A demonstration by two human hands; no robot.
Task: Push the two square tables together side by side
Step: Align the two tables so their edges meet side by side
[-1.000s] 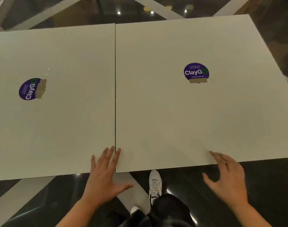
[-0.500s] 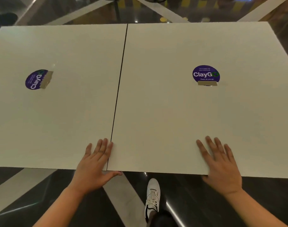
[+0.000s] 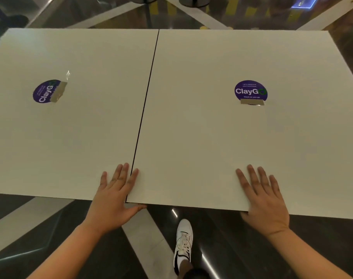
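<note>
two white square tabletops stand edge to edge in front of the person, the left white table [image 3: 71, 127] and the right white table [image 3: 242, 137] parted only by a thin dark seam [image 3: 145, 109] that runs away from the person, leaning a little to the right at its far end. the near edges almost line up, the right table's edge sitting slightly closer to the person. each top carries a round purple "claygo" sticker with a strip of tape: the left sticker [image 3: 47, 91] is turned sideways, the right sticker [image 3: 250, 91] reads upright.

the left hand [image 3: 115, 198] lies flat and spread across the seam at the near edge, most fingers on the left table, the forefinger over on the right one, the thumb hooked under the edge. the right hand [image 3: 262, 198] rests palm down, fingers spread, on the right table's near edge, gripping nothing. a white lace-up sneaker [image 3: 183, 244] stands on the dark glossy floor [image 3: 242, 248] below, between the arms.
</note>
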